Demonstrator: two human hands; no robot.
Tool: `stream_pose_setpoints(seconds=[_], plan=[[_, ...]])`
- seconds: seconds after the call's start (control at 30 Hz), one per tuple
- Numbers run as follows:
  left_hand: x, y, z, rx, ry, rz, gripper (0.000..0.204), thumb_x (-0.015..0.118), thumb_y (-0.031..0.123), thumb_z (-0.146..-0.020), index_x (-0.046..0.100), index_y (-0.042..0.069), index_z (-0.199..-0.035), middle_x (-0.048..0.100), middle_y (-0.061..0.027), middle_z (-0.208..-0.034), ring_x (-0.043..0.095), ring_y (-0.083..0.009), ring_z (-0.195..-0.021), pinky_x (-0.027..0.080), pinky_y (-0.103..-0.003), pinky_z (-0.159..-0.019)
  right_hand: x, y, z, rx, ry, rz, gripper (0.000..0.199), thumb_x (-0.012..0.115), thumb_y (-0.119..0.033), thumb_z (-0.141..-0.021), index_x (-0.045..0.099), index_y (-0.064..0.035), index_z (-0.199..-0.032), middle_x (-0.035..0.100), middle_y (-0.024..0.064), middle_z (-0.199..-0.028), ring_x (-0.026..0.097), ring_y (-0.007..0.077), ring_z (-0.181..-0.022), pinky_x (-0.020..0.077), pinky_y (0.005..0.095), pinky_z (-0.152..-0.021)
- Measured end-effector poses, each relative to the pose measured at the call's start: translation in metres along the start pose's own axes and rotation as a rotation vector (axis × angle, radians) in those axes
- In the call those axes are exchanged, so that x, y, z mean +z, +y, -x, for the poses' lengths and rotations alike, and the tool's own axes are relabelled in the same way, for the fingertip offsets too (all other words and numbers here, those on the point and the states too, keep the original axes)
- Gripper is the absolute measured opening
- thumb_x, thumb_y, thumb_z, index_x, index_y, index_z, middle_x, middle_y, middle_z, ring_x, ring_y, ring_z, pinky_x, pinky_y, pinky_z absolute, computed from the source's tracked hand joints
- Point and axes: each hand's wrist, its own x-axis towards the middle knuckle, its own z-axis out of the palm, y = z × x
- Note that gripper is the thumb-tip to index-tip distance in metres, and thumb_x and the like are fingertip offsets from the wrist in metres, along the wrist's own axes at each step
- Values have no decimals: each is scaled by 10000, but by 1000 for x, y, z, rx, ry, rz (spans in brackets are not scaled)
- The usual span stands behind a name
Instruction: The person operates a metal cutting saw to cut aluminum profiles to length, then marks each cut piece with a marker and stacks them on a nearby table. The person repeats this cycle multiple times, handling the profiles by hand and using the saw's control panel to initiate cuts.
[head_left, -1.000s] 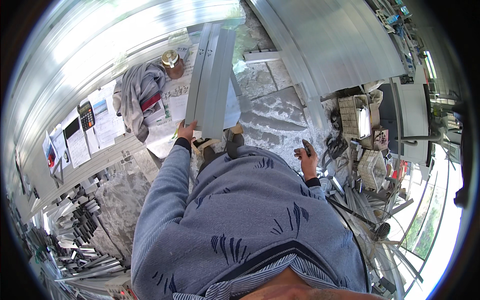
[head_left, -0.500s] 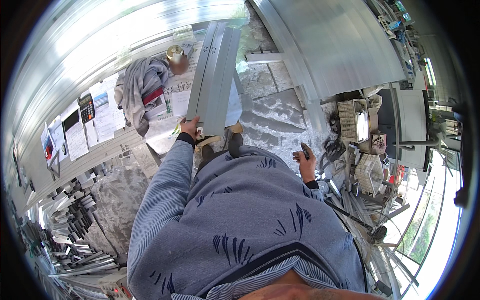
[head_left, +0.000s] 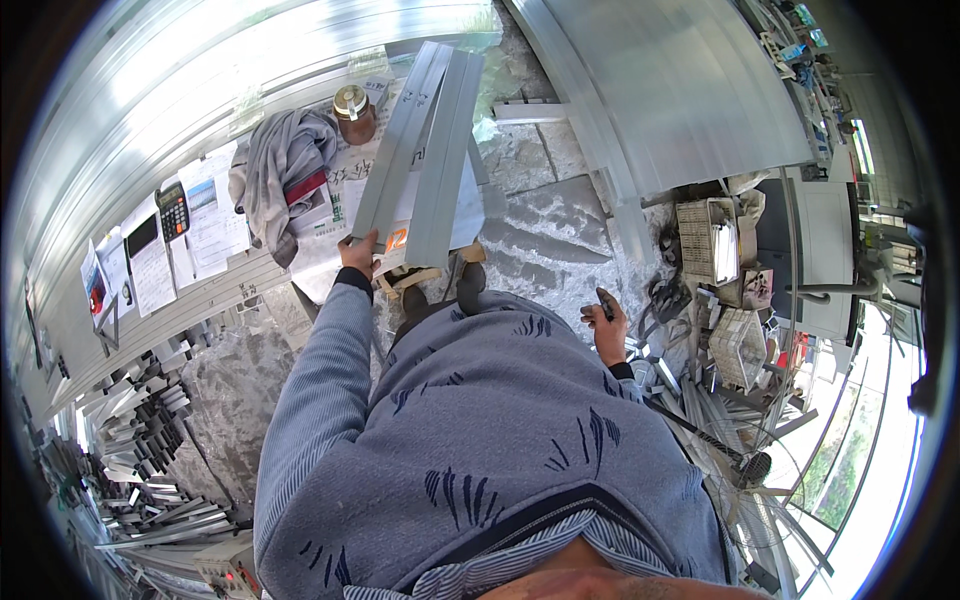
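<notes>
My left hand (head_left: 361,254) grips the near end of a long grey metal profile (head_left: 403,140), which slants away over the papers. Beside it on the right lies a second grey profile (head_left: 445,160); the two sit close at the far end and spread apart toward me. Handwritten marks show on the left one. My right hand (head_left: 609,332) is held in the air to the right of my body, closed on a short dark pen-like stick (head_left: 605,303). Its exact kind is too small to make out.
Left on the bench lie a crumpled grey cloth (head_left: 285,170), a lidded jar (head_left: 354,115), a calculator (head_left: 173,212) and a phone (head_left: 141,238). Large metal sheets (head_left: 690,90) stand at the far right. Wire baskets (head_left: 708,240) are right; cut profile pieces (head_left: 135,420) are stacked lower left.
My left hand has moved left, swinging the near end of the left profile away from the right one. Papers with orange print now show between them. My right hand has barely shifted.
</notes>
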Motion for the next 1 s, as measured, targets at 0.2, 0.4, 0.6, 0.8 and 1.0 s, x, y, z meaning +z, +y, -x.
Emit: stream_pose_setpoints(seconds=[0.2, 0.4, 0.6, 0.8, 1.0], plan=[[-55, -27, 21, 96, 28, -36, 884, 914, 358, -878, 329, 117, -1497, 674, -134, -1121, 668, -220, -784, 461, -349, -459, -5, 6, 0, 14, 22, -12, 483, 589, -131, -1019, 595, 17, -1478, 810, 120, -957, 744, 145, -789, 537, 264, -699], [-108, -37, 51, 104, 56, -339, 843, 832, 542, -902, 451, 74, -1490, 731, -145, -1095, 740, -252, -848, 540, -358, -500, -6, 18, -1, 58, 20, -30, 489, 595, -118, -1017, 585, 29, -1483, 805, 126, -956, 743, 144, -791, 529, 255, -681], [-102, 38, 86, 397, 394, -1177, 940, 714, 804, -828, 658, 52, -1389, 717, -277, -1243, 720, -455, -1126, 566, -548, -962, -4, 12, -12, 62, -21, -9, 497, 581, -147, -1058, 544, 24, -1524, 796, 135, -998, 750, 169, -838, 558, 282, -744], [5, 100, 95, 536, 260, -1324, 988, 878, 587, -786, 495, 36, -1512, 592, -250, -1389, 730, -419, -1120, 601, -503, -945, 2, 0, -18, 38, -28, -16, 490, 587, -124, -1040, 561, 34, -1503, 795, 130, -987, 757, 172, -846, 566, 278, -746], [64, 110, 61, 485, 273, -1505, 987, 891, 462, -808, 389, -56, -1481, 592, -229, -1375, 756, -329, -1094, 622, -418, -924, -10, 3, -13, 36, 52, 10, 469, 592, -81, -1015, 590, 40, -1468, 794, 147, -963, 762, 186, -851, 597, 291, -768]])
